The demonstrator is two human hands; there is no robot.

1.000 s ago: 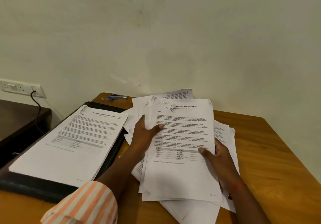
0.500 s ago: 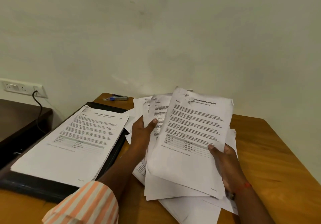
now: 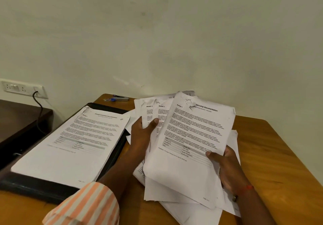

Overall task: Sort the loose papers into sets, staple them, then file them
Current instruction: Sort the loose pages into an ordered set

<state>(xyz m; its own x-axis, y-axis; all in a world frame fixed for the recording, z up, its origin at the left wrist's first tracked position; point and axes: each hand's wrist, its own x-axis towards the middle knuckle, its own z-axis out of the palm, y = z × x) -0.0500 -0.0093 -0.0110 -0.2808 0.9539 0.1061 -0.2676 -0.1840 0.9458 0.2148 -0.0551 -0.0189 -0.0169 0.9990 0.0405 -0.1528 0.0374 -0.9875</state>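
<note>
My right hand (image 3: 225,167) grips the top printed sheet (image 3: 194,137), headed "Internship Documentation", by its right edge and lifts it off to the right. My left hand (image 3: 142,134) holds two fanned sheets (image 3: 153,113) marked Section 2 and Section 3, thumb on top. Under them a loose paper pile (image 3: 183,210) lies on the wooden table (image 3: 272,155). A sorted stack of papers (image 3: 73,142) rests in an open black file folder (image 3: 31,188) at the left. A stapler (image 3: 120,99) lies at the table's far edge.
A pale wall stands close behind the table. At the left sit a dark side cabinet (image 3: 19,120) and a wall socket (image 3: 21,88) with a black cord plugged in. Bare wood shows along the table's right side.
My right hand has pulled the top sheet up and to the right, away from the others. The sheets under my left thumb are now fanned out, showing their headings.
</note>
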